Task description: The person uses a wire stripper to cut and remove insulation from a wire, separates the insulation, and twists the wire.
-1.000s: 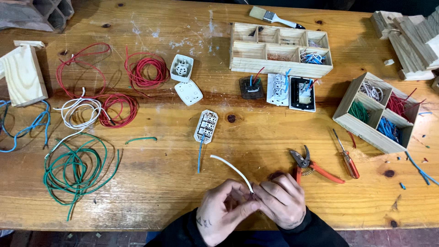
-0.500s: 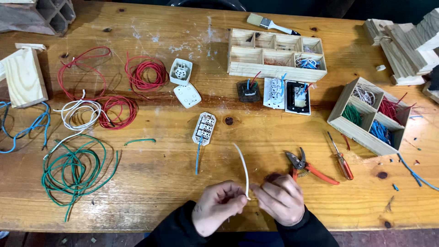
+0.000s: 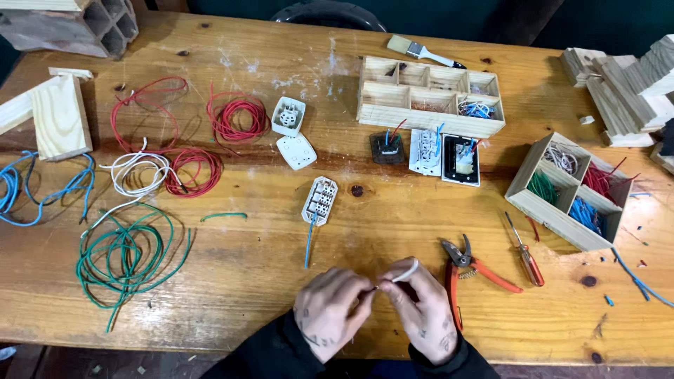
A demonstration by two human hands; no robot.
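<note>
Wooden workbench (image 3: 421,231), scratched, cluttered with wire. My left hand (image 3: 330,309) and right hand (image 3: 421,312) meet at the near edge, both pinching a short white wire (image 3: 406,271); its free end pokes up over the right fingers. I judge the wire light and thin, bendy but holding its curve, slick insulation; best gripped close to the end being worked. Pliers (image 3: 470,270) and screwdriver (image 3: 525,251) lie just right of the hands. Terminal block (image 3: 320,201) with a blue lead sits ahead. Green coil (image 3: 126,256) far left, red coil (image 3: 239,119) behind. Two divided wooden trays (image 3: 428,95) hold sorted wire bits; no readable labels.
</note>
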